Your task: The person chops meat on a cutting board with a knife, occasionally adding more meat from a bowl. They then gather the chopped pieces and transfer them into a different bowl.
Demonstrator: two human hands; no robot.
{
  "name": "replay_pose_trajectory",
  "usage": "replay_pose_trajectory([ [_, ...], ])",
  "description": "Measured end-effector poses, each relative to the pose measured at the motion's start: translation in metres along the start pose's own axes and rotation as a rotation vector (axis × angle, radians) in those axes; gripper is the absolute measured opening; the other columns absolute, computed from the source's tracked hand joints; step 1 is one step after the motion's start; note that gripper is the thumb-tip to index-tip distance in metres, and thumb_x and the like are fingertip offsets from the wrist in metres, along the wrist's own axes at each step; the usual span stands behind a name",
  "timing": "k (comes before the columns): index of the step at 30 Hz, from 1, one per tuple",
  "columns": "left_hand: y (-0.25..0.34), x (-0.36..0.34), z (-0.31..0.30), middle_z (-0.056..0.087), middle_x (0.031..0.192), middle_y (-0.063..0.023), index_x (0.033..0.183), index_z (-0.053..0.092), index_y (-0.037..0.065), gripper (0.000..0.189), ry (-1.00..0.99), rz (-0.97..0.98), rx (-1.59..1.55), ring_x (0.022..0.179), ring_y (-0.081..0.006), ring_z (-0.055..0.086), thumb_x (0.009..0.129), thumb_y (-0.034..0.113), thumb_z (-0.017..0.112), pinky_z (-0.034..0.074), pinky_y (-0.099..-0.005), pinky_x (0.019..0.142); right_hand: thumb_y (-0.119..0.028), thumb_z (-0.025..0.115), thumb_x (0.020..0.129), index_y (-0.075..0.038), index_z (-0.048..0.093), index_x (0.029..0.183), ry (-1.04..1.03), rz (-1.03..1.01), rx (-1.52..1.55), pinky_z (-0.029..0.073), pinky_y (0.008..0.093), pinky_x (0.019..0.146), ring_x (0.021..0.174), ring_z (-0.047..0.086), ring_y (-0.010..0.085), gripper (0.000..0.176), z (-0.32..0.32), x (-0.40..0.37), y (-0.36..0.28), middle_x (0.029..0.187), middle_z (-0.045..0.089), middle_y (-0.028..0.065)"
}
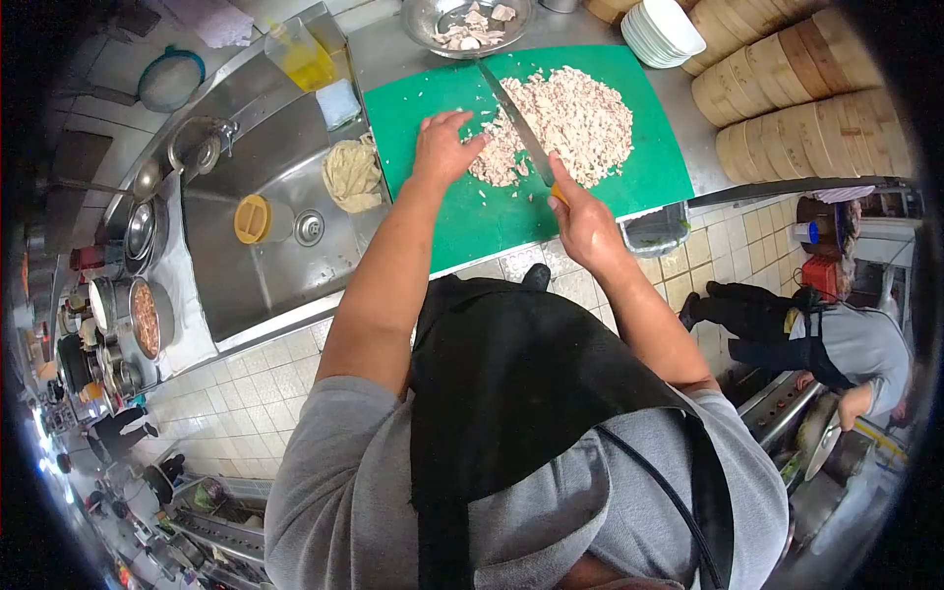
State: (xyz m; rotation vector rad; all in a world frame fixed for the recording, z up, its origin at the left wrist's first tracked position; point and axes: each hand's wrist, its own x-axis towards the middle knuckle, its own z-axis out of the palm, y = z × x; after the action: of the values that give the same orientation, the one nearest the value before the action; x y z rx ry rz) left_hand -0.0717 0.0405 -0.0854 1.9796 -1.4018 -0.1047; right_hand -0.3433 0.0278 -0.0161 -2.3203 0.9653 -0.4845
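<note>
My right hand (588,228) grips the yellow handle of a long kitchen knife (520,122). Its blade slants up and left across the green cutting board (492,232), along the left side of a large heap of finely chopped pale meat (580,116). A smaller patch of chopped bits lies left of the blade. My left hand (444,147) rests at the board's left part beside that patch, thumb apart from the fingers, holding nothing. Beyond the board's far edge a metal bowl (417,29) contains larger pale pieces.
Left of the board is a steel sink (221,285) with a yellow-lidded container (253,218) and a crumpled cloth (352,175). An oil jug (300,57) stands behind. White plates (664,31) and bamboo steamers (796,138) stand at right. A co-worker (855,344) bends over at far right.
</note>
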Motion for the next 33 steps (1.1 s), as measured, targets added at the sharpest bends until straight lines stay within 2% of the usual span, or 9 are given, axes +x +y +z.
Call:
replay_pose_trajectory([
  [2,0.003,-0.004,-0.005,0.072,0.116,-0.0138,0.111,0.078,0.010,0.031,-0.079,0.005,-0.142,0.112,-0.0337,0.065,0.084,0.026,0.081,0.052,-0.0413,0.099,-0.012,0.059,0.098,-0.021,0.037,0.159,0.072,-0.039,0.032,0.052,0.0542,0.084,0.090,0.066,0.0480,0.066,0.001,-0.002,0.001,0.098,0.068,0.0281],
  [4,0.004,-0.014,-0.003,0.073,0.111,-0.0128,0.104,0.079,0.009,0.023,-0.160,0.008,-0.284,0.105,-0.0319,0.068,0.084,0.021,0.081,0.055,-0.0400,0.093,-0.013,0.058,0.099,-0.024,0.038,0.159,-0.212,0.125,-0.161,0.052,0.0539,0.084,0.090,0.066,0.0476,0.064,0.006,-0.005,0.007,0.097,0.067,0.0279],
  [6,0.004,-0.027,0.001,0.074,0.102,-0.0112,0.095,0.079,0.008,0.012,0.052,0.141,-0.208,0.094,-0.0292,0.071,0.084,0.013,0.079,0.058,-0.0381,0.083,-0.013,0.058,0.099,-0.025,0.038,0.159,-0.204,0.111,-0.132,0.053,0.0539,0.083,0.089,0.066,0.0473,0.064,0.003,-0.003,0.009,0.097,0.067,0.0278],
  [11,0.006,-0.035,0.002,0.073,0.102,-0.0112,0.096,0.079,0.008,0.013,0.059,0.122,-0.190,0.097,-0.0303,0.070,0.083,0.012,0.079,0.056,-0.0396,0.086,-0.014,0.057,0.099,-0.025,0.038,0.159,-0.121,0.065,-0.096,0.053,0.0541,0.083,0.089,0.067,0.0465,0.064,0.000,-0.002,-0.007,0.097,0.067,0.0271],
  [13,0.005,-0.037,0.002,0.074,0.102,-0.0111,0.095,0.079,0.008,0.013,0.056,0.125,-0.178,0.097,-0.0306,0.070,0.083,0.012,0.079,0.056,-0.0401,0.087,-0.014,0.057,0.099,-0.025,0.038,0.159,-0.301,0.126,-0.230,0.053,0.0544,0.083,0.089,0.067,0.0466,0.064,0.004,0.002,-0.003,0.097,0.067,0.0270],
  [23,0.006,-0.039,0.003,0.073,0.098,-0.0081,0.088,0.078,0.010,0.009,0.100,0.143,-0.167,0.096,-0.0313,0.067,0.080,0.009,0.079,0.055,-0.0416,0.090,-0.014,0.057,0.099,-0.025,0.038,0.159,-0.273,0.083,-0.188,0.053,0.0552,0.081,0.089,0.067,0.0468,0.064,0.004,0.001,-0.004,0.094,0.067,0.0284],
  [26,0.009,-0.039,0.005,0.072,0.098,-0.0079,0.088,0.077,0.009,0.008,0.120,0.158,-0.175,0.096,-0.0315,0.067,0.080,0.009,0.079,0.055,-0.0422,0.089,-0.015,0.057,0.099,-0.025,0.039,0.159,-0.106,0.027,-0.078,0.053,0.0555,0.081,0.089,0.067,0.0466,0.063,0.003,-0.001,-0.006,0.095,0.068,0.0287],
  [29,0.005,-0.042,0.009,0.072,0.098,-0.0079,0.087,0.077,0.009,0.008,0.134,0.165,-0.166,0.095,-0.0316,0.067,0.079,0.008,0.079,0.055,-0.0424,0.088,-0.015,0.057,0.099,-0.026,0.039,0.159,-0.269,0.072,-0.166,0.053,0.0550,0.080,0.087,0.067,0.0464,0.063,0.009,-0.001,0.004,0.094,0.068,0.0281],
  [33,0.007,-0.041,0.008,0.073,0.098,-0.0080,0.087,0.077,0.008,0.008,0.145,0.155,-0.167,0.094,-0.0315,0.067,0.079,0.007,0.079,0.056,-0.0420,0.087,-0.015,0.058,0.099,-0.026,0.039,0.159,-0.147,0.005,-0.116,0.054,0.0544,0.079,0.084,0.067,0.0459,0.063,0.003,-0.002,-0.002,0.094,0.068,0.0272],
])
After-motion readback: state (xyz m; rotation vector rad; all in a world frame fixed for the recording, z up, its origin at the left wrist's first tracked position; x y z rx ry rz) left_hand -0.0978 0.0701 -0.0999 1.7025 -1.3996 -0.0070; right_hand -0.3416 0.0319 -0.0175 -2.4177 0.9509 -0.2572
